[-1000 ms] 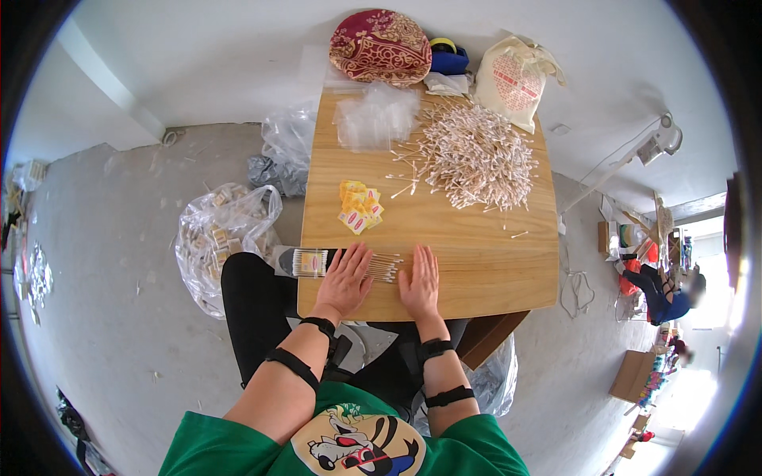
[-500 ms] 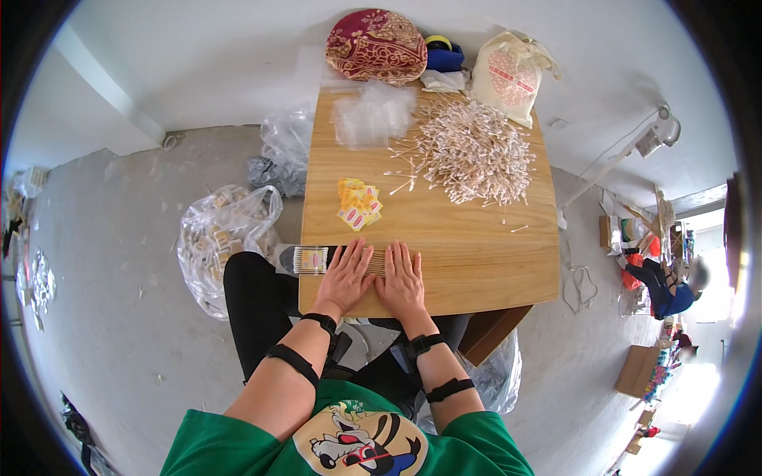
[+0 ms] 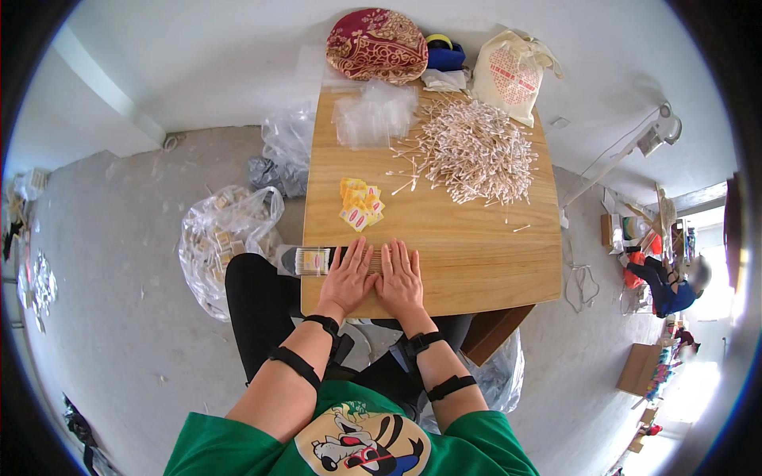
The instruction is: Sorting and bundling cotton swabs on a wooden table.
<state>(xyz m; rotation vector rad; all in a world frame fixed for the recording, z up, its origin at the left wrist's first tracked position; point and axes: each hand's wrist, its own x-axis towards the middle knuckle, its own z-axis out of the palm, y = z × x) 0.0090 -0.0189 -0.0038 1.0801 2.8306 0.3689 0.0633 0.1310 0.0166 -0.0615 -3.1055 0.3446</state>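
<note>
My left hand and my right hand lie flat, palms down, near the front of the wooden table. Their fingers are stretched out and point away from me, thumbs almost meeting. A few thin brown sticks show between the two hands; what else the palms cover is hidden. Just left of my left hand lies a clear packet of cotton swabs with a yellow label, on a dark strip. Farther up is a small heap of yellow and white cards. A big loose pile of cotton swabs covers the far right.
Clear plastic bags lie at the far left of the table. Behind them are a red patterned cushion, a blue tape dispenser and a cloth bag. A plastic sack of packets stands on the floor at left. A person sits far right.
</note>
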